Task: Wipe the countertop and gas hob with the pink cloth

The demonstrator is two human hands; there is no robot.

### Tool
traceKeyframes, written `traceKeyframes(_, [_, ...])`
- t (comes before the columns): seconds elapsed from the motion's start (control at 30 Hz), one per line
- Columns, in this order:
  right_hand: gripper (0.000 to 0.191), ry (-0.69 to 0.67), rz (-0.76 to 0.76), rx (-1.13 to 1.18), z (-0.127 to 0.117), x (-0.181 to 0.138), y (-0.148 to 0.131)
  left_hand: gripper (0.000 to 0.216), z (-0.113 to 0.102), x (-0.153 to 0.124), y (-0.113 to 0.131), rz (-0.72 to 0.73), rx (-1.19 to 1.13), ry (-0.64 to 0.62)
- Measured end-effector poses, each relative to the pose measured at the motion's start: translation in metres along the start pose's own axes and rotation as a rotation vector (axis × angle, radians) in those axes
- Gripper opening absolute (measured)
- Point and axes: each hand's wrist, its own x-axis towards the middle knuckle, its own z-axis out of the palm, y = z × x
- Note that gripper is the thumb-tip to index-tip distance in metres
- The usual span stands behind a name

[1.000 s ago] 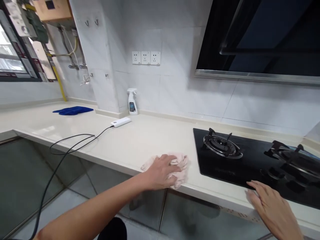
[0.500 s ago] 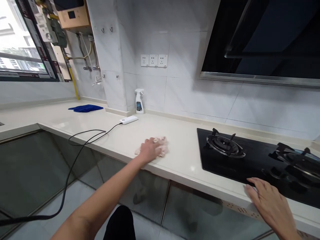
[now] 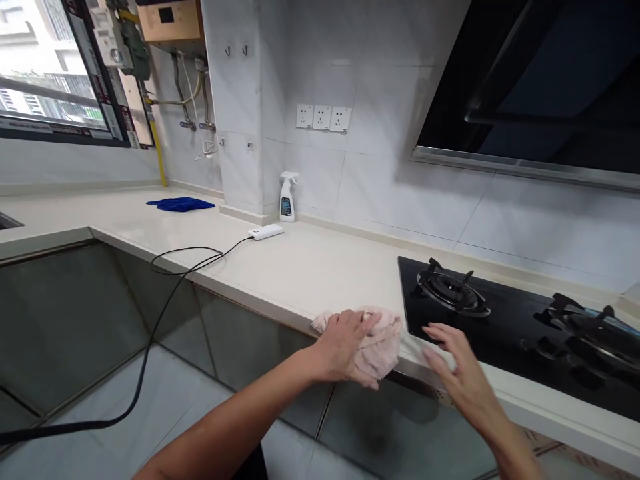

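Observation:
A pale pink cloth (image 3: pixel 376 347) lies over the front edge of the white countertop, part of it hanging down. My left hand (image 3: pixel 344 343) holds it from the left, fingers bent on top and thumb low along its near side. To the right of the cloth, apart from it, my right hand (image 3: pixel 457 370) is empty, its fingers spread near the front left corner of the black gas hob (image 3: pixel 493 337).
A white spray bottle (image 3: pixel 287 198) stands against the wall. Farther left on the counter (image 3: pixel 320 263) are a white power bank (image 3: pixel 266 232), with a black cable (image 3: pixel 159 323) running off the edge, and a blue cloth (image 3: pixel 183 204). A range hood (image 3: pixel 540 93) hangs above the hob.
My left hand has brought the pink cloth rightward and nearer, from the counter's surface to its front edge. My right hand has moved left, off the hob's front edge toward the cloth.

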Motion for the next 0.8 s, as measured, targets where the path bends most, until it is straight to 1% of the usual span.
traceKeyframes(0.03, [0.047,-0.018,-0.033,-0.01,0.014,0.007,-0.014,0.113,-0.002,-0.001,-0.004,-0.02,-0.057,0.007])
traceKeyframes(0.1, [0.054,-0.041,-0.027,-0.049,0.042,0.022,-0.029,0.096,-0.003,-0.003,-0.009,-0.072,-0.121,0.055])
traceKeyframes(0.17, [0.057,-0.093,0.032,-0.067,0.064,0.033,-0.033,0.085,-0.001,-0.006,-0.013,-0.108,-0.112,0.118])
traceKeyframes(0.23, [0.059,-0.145,0.051,-0.042,0.078,0.037,-0.034,0.078,0.001,-0.01,-0.015,-0.115,-0.1,0.173])
traceKeyframes(0.27, [0.061,-0.154,0.044,-0.02,0.083,0.036,-0.035,0.072,0.002,-0.012,-0.016,-0.106,-0.114,0.192])
traceKeyframes(0.33, [0.066,-0.13,0.039,0.049,0.086,0.031,-0.039,0.051,0.0,-0.015,-0.017,-0.079,-0.192,0.21])
traceKeyframes(0.4, [0.069,-0.11,0.063,0.179,0.084,0.023,-0.045,0.032,-0.007,-0.017,-0.019,-0.08,-0.33,0.21])
traceKeyframes(0.47, [0.066,-0.103,0.089,0.347,0.078,0.014,-0.052,0.023,-0.018,-0.018,-0.02,-0.141,-0.527,0.169])
traceKeyframes(0.5, [0.062,-0.091,0.102,0.423,0.074,0.011,-0.056,0.023,-0.024,-0.019,-0.02,-0.193,-0.631,0.131])
traceKeyframes(0.57, [0.055,-0.05,0.127,0.523,0.066,0.006,-0.061,0.032,-0.035,-0.022,-0.018,-0.307,-0.803,0.029])
traceKeyframes(0.63, [0.049,0.005,0.162,0.576,0.06,0.003,-0.063,0.044,-0.044,-0.027,-0.016,-0.39,-0.904,-0.071])
traceKeyframes(0.7, [0.041,0.028,0.21,0.611,0.056,0.0,-0.063,0.053,-0.052,-0.033,-0.013,-0.425,-0.974,-0.127])
traceKeyframes(0.73, [0.036,0.022,0.236,0.618,0.055,-0.001,-0.063,0.055,-0.055,-0.036,-0.011,-0.437,-1.022,-0.12])
traceKeyframes(0.77, [0.029,0.007,0.253,0.619,0.055,-0.003,-0.063,0.057,-0.058,-0.038,-0.008,-0.447,-1.088,-0.08])
traceKeyframes(0.8, [0.024,-0.017,0.252,0.616,0.057,-0.006,-0.063,0.058,-0.059,-0.039,-0.004,-0.458,-1.169,-0.013])
